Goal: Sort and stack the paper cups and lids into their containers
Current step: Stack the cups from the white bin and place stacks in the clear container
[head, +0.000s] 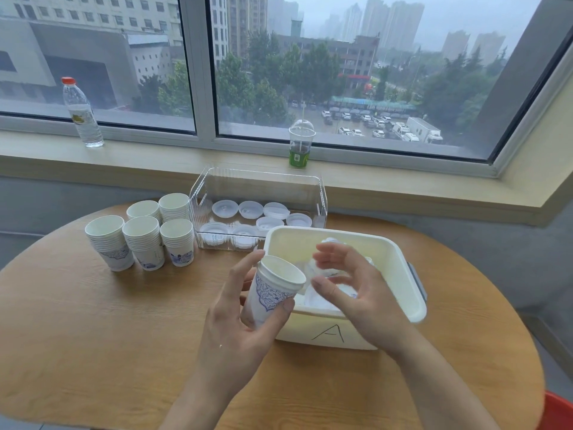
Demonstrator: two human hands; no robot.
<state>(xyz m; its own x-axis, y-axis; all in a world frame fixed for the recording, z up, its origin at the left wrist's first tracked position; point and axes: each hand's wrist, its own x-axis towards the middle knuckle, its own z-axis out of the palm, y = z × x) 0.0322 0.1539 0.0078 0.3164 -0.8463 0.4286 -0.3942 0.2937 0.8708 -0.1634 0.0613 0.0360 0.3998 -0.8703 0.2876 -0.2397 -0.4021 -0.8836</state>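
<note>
Already five cup stacks [141, 240] stand done, lids [251, 218] fill the clear bin [322, 197]; left hand [235, 318] grips a cup [273, 290], right hand [350, 283] spread empty.

1. A round wooden worktop [93, 336] with a light grain fills the lower part of the view.
2. A clear plastic water bottle [82, 114] with a red cap stands upright on the pale windowsill [155, 156], towards the left.
3. A clear drink cup [300, 144] with a domed lid and a green label stands upright on the same sill, further right.
4. A large window [201, 72] with a grey frame looks out on tall buildings, trees and a car park full of vehicles under a hazy sky.
5. Something red-orange [558, 411] shows at the bottom right corner; what it is cannot be told.
</note>
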